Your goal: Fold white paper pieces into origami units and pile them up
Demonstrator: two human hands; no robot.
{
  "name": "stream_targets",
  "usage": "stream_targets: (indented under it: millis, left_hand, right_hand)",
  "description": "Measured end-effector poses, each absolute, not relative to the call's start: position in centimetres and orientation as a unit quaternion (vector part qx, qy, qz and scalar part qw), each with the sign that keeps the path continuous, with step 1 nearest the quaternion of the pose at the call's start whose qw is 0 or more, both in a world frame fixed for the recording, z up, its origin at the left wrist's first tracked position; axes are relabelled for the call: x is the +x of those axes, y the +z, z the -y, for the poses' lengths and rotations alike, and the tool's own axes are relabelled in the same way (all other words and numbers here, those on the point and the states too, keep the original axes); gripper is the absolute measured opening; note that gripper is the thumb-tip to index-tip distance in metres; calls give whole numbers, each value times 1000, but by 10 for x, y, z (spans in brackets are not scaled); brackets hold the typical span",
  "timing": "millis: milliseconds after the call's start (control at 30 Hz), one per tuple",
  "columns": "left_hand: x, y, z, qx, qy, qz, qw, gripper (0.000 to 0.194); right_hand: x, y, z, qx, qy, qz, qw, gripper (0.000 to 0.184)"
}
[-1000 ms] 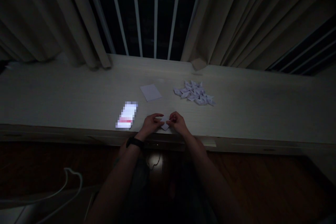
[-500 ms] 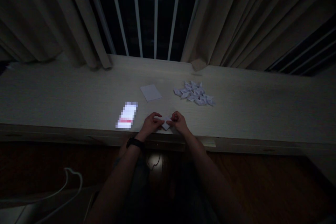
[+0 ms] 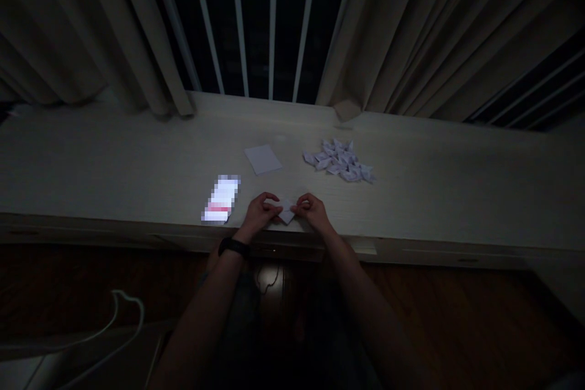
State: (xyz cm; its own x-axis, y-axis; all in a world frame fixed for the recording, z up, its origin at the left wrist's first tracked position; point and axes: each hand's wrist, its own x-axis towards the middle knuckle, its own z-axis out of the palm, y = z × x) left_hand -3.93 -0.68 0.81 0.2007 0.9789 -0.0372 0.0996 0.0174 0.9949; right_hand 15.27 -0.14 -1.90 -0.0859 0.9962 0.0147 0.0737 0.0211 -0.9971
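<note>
A small folded piece of white paper (image 3: 286, 213), diamond-shaped, lies at the front edge of the pale counter between my hands. My left hand (image 3: 261, 213) pinches its left corner with thumb and fingers; a dark band circles that wrist. On the other side my right hand (image 3: 313, 212) grips the right corner, fingers curled. Just beyond the hands rests a flat stack of square white paper (image 3: 263, 159). To its right several folded paper pieces (image 3: 339, 160) with pointed ends lie heaped together.
A lit phone (image 3: 222, 198), its screen blurred out, lies left of my hands on the counter (image 3: 434, 189). Curtains (image 3: 402, 30) and a barred window (image 3: 256, 24) stand behind. A white cable (image 3: 137, 311) loops at the lower left.
My hands have shifted slightly apart, and more of the folded paper shows between them. Both hands still grip it. The stack, the heap and the phone rest where they were.
</note>
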Motion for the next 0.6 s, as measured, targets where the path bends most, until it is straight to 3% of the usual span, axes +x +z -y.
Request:
stream_targets:
  millis: [233,367,600]
  left_hand:
    - [-38,4,8,605,393,-486,494,51]
    - [-34,2,7,656,367,-497,433,32]
    - [-36,-1,4,545,460,-487,505,35]
  right_hand:
    - [151,-11,4,-476,553,525,438,35]
    - [157,-6,4,-451,571,559,398,35]
    - [150,-10,0,-461,540,540,453,50]
